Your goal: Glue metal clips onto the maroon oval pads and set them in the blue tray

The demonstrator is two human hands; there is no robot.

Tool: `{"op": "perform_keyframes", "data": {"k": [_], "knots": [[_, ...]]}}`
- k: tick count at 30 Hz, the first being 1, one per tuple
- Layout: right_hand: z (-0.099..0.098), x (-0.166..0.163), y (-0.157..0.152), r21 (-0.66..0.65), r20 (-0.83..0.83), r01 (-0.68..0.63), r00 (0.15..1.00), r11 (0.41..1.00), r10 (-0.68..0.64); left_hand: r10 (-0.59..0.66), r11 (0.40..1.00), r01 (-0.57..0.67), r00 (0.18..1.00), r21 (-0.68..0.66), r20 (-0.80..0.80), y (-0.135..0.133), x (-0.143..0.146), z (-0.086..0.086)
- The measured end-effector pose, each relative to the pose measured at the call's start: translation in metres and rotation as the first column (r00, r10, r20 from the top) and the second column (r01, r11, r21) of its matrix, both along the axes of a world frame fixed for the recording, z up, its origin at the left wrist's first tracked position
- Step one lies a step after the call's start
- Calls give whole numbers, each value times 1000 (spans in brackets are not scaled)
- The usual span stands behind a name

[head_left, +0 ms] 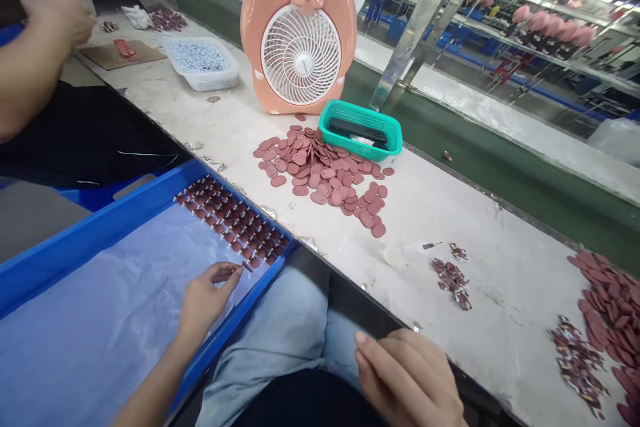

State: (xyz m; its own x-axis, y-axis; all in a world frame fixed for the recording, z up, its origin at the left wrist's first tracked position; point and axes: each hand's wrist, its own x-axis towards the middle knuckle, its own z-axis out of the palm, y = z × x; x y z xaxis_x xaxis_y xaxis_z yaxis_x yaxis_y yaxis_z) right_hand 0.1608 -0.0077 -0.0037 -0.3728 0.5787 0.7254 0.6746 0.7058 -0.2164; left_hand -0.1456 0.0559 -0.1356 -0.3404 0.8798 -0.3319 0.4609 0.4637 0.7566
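My left hand (207, 297) reaches into a blue tray (100, 227) lined with pale plastic sheet and pinches a small dark red piece (247, 267) at the end of rows of finished pieces (235, 220). My right hand (407, 377) rests near my lap at the table's front edge, fingers curled loosely together, nothing visible in them. A pile of pink oval tags (325, 177) lies on the white table (440, 213) beyond the tray.
A pink animal-shaped fan (300, 33) and a teal basket (361, 130) stand behind the pile. More tags (613, 310) and small scraps (453, 278) lie at right. A co-worker's hands (47, 10) work at upper left near a white tub (200, 61).
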Motion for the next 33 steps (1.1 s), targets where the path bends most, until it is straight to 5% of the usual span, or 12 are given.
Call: {"op": "perform_keyframes", "data": {"k": [5, 11, 33], "knots": [[-10, 17, 5, 3, -3, 81, 997, 997, -81, -309, 936, 266, 934, -229, -181, 19, 4, -30], [-2, 32, 8, 44, 57, 159, 985, 986, -161, -467, 866, 378, 845, -327, -262, 31, 12, -40], [-4, 47, 13, 91, 94, 242, 963, 966, -251, -447, 889, 367, 826, -273, -344, 28, 15, -49]]}}
